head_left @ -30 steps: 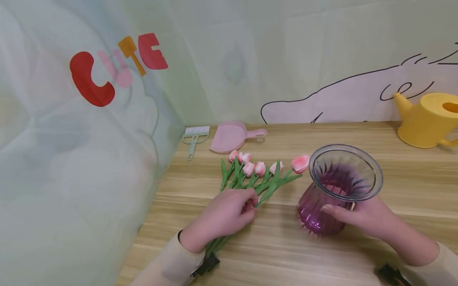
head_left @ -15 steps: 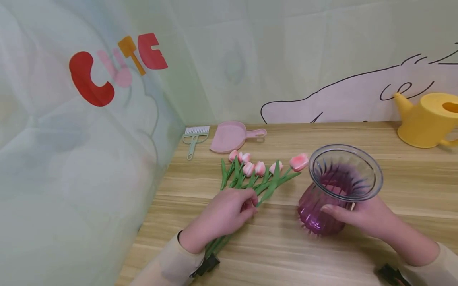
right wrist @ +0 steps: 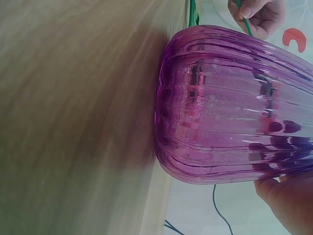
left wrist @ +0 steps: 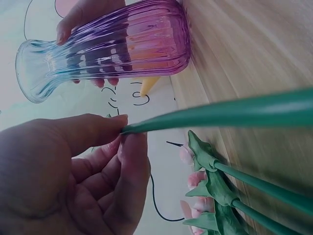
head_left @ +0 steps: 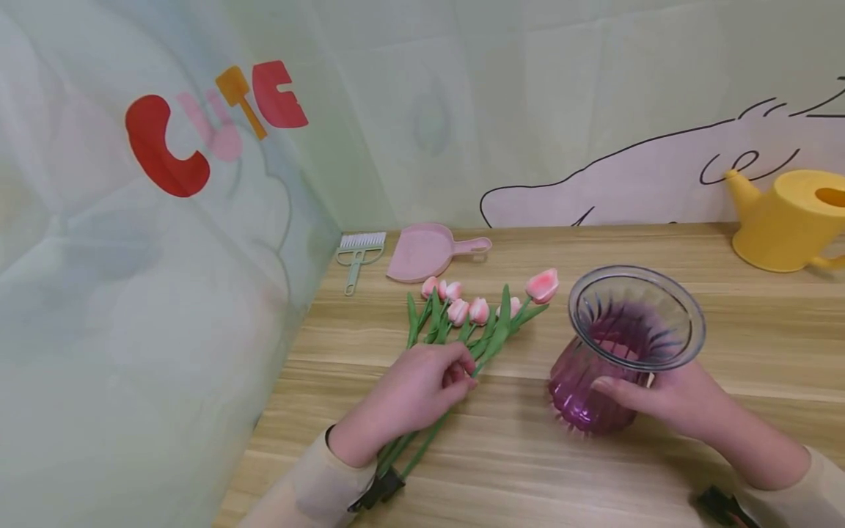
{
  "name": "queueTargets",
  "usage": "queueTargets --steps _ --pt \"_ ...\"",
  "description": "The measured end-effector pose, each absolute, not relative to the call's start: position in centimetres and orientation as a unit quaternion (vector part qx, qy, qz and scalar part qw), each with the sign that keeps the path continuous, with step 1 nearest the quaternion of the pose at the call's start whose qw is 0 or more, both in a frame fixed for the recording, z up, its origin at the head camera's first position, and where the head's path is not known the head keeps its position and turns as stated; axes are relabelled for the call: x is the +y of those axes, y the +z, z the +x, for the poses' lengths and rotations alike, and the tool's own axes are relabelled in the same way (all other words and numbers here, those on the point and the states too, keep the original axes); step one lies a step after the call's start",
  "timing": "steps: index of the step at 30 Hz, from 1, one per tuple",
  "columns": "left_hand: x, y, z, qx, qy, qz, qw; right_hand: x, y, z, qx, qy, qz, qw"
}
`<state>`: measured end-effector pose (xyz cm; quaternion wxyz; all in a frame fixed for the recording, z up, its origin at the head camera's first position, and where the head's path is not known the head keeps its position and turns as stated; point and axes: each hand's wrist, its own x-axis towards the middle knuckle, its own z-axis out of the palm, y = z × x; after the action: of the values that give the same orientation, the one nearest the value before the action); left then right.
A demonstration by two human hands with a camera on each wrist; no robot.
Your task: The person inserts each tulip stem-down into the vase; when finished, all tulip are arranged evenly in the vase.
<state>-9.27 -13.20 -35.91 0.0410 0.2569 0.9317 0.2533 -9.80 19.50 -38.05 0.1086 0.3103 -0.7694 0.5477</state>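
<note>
Between thumb and index finger, my left hand point(head_left: 416, 389) pinches the green stem of an artificial pink tulip point(head_left: 543, 286). The pinched stem point(left wrist: 220, 112) crosses the left wrist view, with the other fingers curled below it. Several more pink tulips point(head_left: 458, 312) lie on the table under and beyond this hand, their stems running back beneath the wrist. My right hand point(head_left: 673, 400) grips a ribbed glass vase point(head_left: 587, 389), purple at the base and clear bluish at the flared rim. The thumb lies across its near side; the fingers wrap behind, seen through the glass point(right wrist: 220, 112).
A pink dustpan point(head_left: 422, 253) and a small green brush point(head_left: 356, 257) lie at the back left of the wooden table point(head_left: 502, 469). A yellow watering can point(head_left: 792, 220) stands at the back right. Printed fabric walls point(head_left: 429, 110) close the back and left.
The pinched tulip has lifted slightly, its bloom moving up and left, away from the vase rim. Its stem has come apart from the other stems near the wrist. The right hand and vase stay put.
</note>
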Motion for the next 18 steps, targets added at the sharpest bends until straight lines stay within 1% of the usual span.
queueTargets --steps 11,18 --pt "-13.21 -35.81 -9.36 0.929 0.267 0.255 0.029 19.46 -37.99 -9.82 -0.769 0.549 0.31 0.107" --pt "-13.28 -35.72 -9.34 0.927 0.273 0.256 0.036 19.48 -37.98 -9.8 -0.774 0.543 0.307 0.109"
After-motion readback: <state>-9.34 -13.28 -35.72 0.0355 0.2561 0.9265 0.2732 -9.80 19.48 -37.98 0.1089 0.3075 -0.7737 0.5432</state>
